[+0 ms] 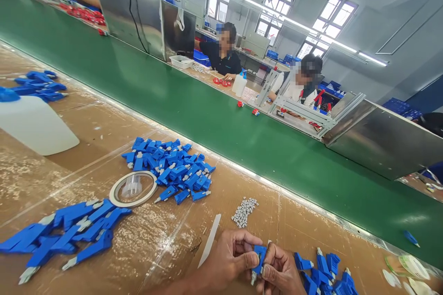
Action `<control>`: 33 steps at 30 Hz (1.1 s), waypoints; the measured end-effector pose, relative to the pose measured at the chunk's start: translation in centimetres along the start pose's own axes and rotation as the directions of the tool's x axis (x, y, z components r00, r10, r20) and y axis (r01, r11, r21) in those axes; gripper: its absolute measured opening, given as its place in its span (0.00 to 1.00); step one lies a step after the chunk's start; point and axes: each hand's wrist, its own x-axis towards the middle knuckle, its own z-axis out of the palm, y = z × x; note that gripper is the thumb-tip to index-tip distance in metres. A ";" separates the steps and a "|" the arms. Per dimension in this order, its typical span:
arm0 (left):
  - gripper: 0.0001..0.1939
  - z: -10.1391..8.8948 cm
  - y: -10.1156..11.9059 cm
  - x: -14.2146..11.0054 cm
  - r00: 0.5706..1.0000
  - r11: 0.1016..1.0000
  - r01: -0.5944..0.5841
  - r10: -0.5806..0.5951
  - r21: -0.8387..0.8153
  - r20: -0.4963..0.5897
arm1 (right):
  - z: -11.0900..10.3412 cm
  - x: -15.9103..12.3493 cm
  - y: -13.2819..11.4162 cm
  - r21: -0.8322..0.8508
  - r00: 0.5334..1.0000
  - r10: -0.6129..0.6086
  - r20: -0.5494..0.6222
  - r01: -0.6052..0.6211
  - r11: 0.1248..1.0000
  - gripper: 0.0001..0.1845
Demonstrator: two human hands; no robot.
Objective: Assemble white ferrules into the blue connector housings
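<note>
Near the bottom edge, my left hand [230, 260] pinches a small blue plastic part [259, 258] with a pale tip pointing down. My right hand [281, 269] is closed against the part's right side, thumb and fingers pressed together. A thin pale edge shows above those fingers; what they hold is mostly hidden. Just beyond the hands lies a little heap of small grey pieces [244, 212]. A white strip [210, 240] lies left of my left hand. Right of my right hand is a group of similar blue parts [323, 269].
A large pile of blue parts [173, 166] adjoins a tape roll [114, 193]; longer blue pieces [72, 228] lie front left. A white bottle [38, 122] stands left. Beyond runs a green conveyor belt [207, 110], with co-workers [224, 55] across it. A round container [410, 267] sits right.
</note>
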 end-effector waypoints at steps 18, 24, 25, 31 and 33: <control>0.18 -2.2 -0.3 0.4 0.907 0.789 0.334 -0.121 -0.516 0.403 | -0.6 -1.3 -1.2 0.181 0.997 -0.065 0.043 0.056 0.982 0.24; 0.19 -2.6 -1.2 0.4 0.908 0.802 0.308 -0.086 -0.512 0.411 | -1.0 -0.7 -0.5 0.156 0.997 -0.081 -0.007 0.081 0.985 0.25; 0.19 -2.7 -1.4 0.3 0.906 0.801 0.311 -0.087 -0.512 0.415 | -1.0 -0.6 -0.5 0.153 0.996 -0.085 -0.021 0.087 0.984 0.25; 0.22 -1.9 0.7 0.6 0.955 0.878 0.244 -0.145 -0.411 0.258 | -0.8 -0.7 -1.4 0.074 0.993 -0.044 -0.111 0.053 0.996 0.27; 0.23 -2.1 3.1 1.3 0.995 0.970 0.096 -0.091 -0.224 0.030 | -1.3 -0.6 -1.7 0.073 0.993 -0.025 -0.117 0.034 0.997 0.28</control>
